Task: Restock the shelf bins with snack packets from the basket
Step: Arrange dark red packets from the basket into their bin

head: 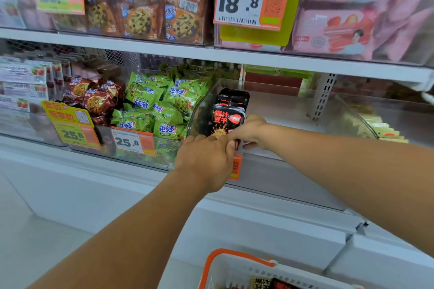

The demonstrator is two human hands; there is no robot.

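Reaching both arms into the middle shelf, hands meeting at the front edge of a clear bin [270,164]. My left hand [206,159] sits at 9 o'clock of the black packets [226,122], knuckles up, fingers curled forward against the bottom of the front packet; whether they pinch it, I cannot tell. My right hand [250,130] comes in from 3 o'clock, fingers curled around the right edge of that same front packet, gripping it. Black packets stand upright in a row, front to back, hard against the left wall of the bin. Green packets [159,105] heaped in the neighbouring bin at 9 o'clock, brown cookie packets [94,96] beyond those. Price tag [132,142] reading 25.8 clipped below the green heap. Basket [237,267] with orange handle at 6 o'clock, low in view, more black packets lying inside. Pink packets [333,30] on the shelf above, at 1 o'clock.
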